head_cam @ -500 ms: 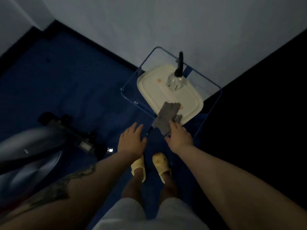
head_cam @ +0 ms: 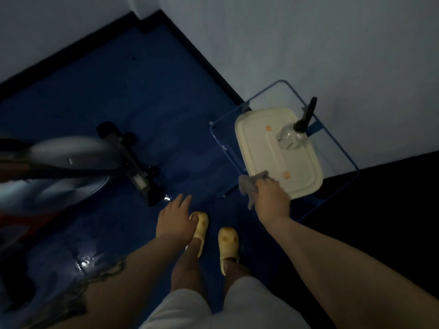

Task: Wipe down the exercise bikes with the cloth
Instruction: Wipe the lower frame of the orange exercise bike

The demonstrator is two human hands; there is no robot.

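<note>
In the dim head view my right hand (head_cam: 272,200) is closed around a grey cloth (head_cam: 248,185), bunched at the near corner of a cream plastic lid (head_cam: 266,143). My left hand (head_cam: 174,216) hangs over the floor with its fingers spread and nothing in it. An exercise bike (head_cam: 71,155) with a grey flywheel cover and a black base bar (head_cam: 140,172) fills the left side, blurred.
A clear spray bottle (head_cam: 293,136) with a black nozzle stands on the cream lid, inside a blue wire-frame stand (head_cam: 337,148) against the white wall (head_cam: 308,43). The blue floor (head_cam: 118,91) is glossy with wet-looking spots. My yellow slippers (head_cam: 228,243) are below.
My right hand has gathered the cloth, which lay flat on the lid's edge, into its grip. The view has swung left, so the bike shows more and the stand sits further right.
</note>
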